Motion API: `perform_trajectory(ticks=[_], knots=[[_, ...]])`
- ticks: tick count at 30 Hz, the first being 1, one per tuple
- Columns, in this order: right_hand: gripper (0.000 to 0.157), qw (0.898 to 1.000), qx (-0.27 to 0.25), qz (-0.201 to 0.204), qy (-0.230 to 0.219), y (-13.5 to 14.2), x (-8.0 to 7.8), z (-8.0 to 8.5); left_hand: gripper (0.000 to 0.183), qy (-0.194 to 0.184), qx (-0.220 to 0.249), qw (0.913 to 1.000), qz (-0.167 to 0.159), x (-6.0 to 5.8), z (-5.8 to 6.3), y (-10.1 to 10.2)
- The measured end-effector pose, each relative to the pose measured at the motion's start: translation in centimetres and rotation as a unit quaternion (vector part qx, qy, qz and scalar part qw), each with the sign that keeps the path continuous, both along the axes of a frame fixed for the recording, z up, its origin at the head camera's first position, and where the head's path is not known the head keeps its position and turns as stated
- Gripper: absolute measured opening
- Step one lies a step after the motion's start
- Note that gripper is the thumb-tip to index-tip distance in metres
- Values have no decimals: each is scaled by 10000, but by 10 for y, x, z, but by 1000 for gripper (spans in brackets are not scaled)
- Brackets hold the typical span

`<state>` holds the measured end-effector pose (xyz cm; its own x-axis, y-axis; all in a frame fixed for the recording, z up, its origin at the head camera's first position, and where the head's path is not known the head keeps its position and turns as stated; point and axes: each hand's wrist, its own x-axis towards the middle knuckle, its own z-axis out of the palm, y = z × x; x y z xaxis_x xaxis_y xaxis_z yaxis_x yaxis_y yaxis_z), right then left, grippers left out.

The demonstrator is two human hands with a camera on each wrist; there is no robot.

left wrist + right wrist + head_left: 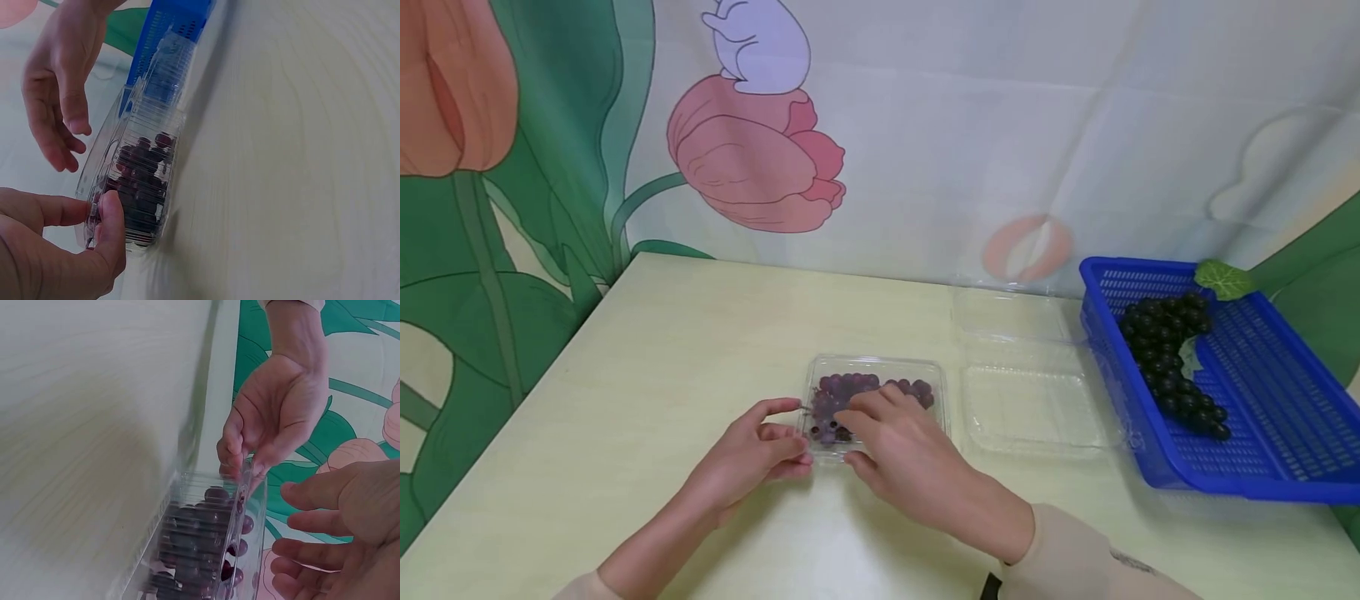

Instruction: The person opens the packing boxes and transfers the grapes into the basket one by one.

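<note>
A see-through plastic clamshell box full of dark red-purple grapes sits on the table, its lid lying over the fruit. At its left front corner my left hand pinches the rim between thumb and fingers, as the left wrist view shows closely. Above the lid hovers my right hand, fingers spread and loosely bent, holding nothing. In the right wrist view the right fingertips stand a little off the lid. From the head camera, the right hand hides part of the grapes.
To the right of the box lies a second see-through clamshell with its lid folded back. Beyond it stands a blue plastic basket with a bunch of black grapes and a green leaf. A printed cloth hangs behind the table.
</note>
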<state>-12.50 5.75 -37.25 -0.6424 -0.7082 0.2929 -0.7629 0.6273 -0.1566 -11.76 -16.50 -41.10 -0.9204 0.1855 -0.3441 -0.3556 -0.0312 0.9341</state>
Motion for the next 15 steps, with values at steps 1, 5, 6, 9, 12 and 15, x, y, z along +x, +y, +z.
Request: perform_trajectory(ticks=[1, 5, 6, 9, 12, 15], knots=[[37, 10000, 25, -11, 24, -2, 0, -1, 59, 3, 12, 10000, 4, 0, 0, 0], [39, 9997, 214, -66, 46, -9, -1, -4, 59, 17, 58, 10000, 13, 0, -1, 1], [39, 9996, 261, -73, 30, -11, -1, -5, 59, 24, 69, 10000, 9, 0, -2, 1], [41, 9991, 407, -83, 61, -16, -1, -8, 59, 34, 74, 10000, 8, 1, -1, 0], [41, 9986, 515, -68, 128, -21, -2, -10, 59, 21, 49, 10000, 28, 1, 0, 0], [41, 9979, 592, -42, 267, -24, -2, -13, 58, 4, 25, 10000, 71, 1, 1, 0]])
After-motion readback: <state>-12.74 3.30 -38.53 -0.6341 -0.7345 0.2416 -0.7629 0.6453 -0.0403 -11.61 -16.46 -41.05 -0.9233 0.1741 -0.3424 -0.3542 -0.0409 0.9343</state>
